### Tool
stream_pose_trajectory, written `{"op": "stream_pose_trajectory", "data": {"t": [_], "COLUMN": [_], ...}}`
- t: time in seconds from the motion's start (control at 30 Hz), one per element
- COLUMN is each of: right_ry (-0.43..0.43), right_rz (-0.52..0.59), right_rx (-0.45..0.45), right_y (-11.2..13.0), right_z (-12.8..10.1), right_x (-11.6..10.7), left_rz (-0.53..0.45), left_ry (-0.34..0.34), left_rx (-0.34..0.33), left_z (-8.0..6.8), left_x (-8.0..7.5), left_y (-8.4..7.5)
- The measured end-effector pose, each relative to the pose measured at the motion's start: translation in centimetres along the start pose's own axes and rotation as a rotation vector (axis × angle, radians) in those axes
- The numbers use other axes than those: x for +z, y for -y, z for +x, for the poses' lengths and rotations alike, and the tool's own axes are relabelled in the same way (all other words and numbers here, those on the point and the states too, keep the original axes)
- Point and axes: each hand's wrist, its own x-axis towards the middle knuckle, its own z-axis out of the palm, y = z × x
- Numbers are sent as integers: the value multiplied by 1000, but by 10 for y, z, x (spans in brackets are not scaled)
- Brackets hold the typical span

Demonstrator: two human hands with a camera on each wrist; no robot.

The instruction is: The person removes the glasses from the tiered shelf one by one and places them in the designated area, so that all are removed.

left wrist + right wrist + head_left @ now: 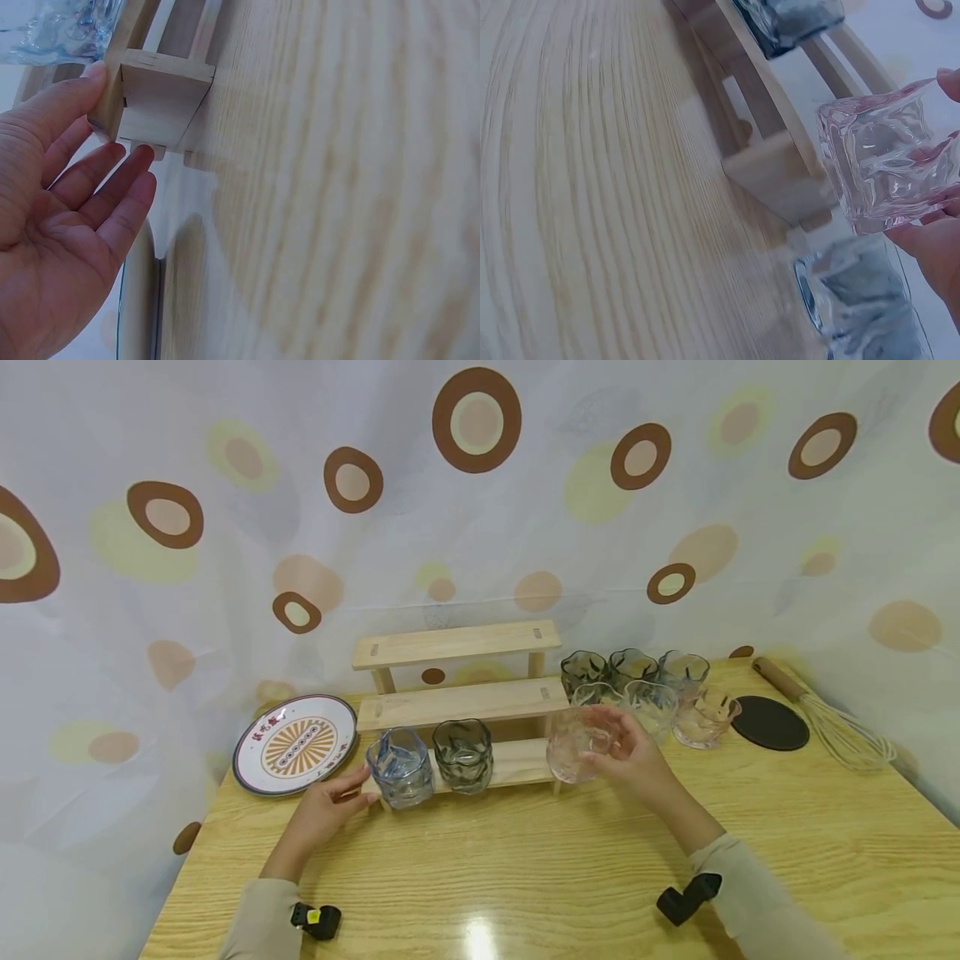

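Observation:
My right hand (630,752) grips a clear pink-tinted glass (570,747) by its side, at the right end of the lowest step of a wooden three-step rack (517,764). In the right wrist view, the pink glass (885,161) is close to the end of the board; whether it touches the wood I cannot tell. My left hand (327,814) holds the left end of that step, thumb on the board's edge (112,105), other fingers loosely bent. On the same step stand a blue-tinted glass (402,768), near the left hand, and a dark grey glass (463,758).
Right of the rack stand several glasses, including a dark one (583,672), a blue one (684,672) and a pink one (703,720). Beyond them lie a black round mat (770,722) and a whisk (840,727). A patterned plate (255,760) leans at the left.

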Motion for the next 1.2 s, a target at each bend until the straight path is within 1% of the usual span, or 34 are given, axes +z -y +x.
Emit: {"op": "stream_pose_trajectory", "data": {"t": [0.2, 0.3, 0.5, 0.7, 0.8, 1.03, 1.2], "right_ry": [-42, -65, -96, -129, -134, -135, -127], "right_rz": [6, -6, -28, -94, -98, -83, -68], "right_rx": [-26, -16, 6, 82, 113, 133, 120], "right_y": [0, -4, -17, -31, -35, -40, -42], "right_z": [-10, -13, -17, -18, -18, -18, -18], "right_x": [-23, -32, -43, -44, -42, -38, -36], "left_rz": [12, 24, 24, 25, 24, -1, -19], "left_ry": [3, 6, -2, 1, 3, 3, 4], "left_rx": [7, 14, -5, -14, -12, 7, -13], "left_z": [0, 0, -1, 1, 1, 0, -1], "left_x": [-1, -1, -1, 0, 0, -1, -1], "left_y": [1, 0, -3, -1, -1, -4, -4]}}
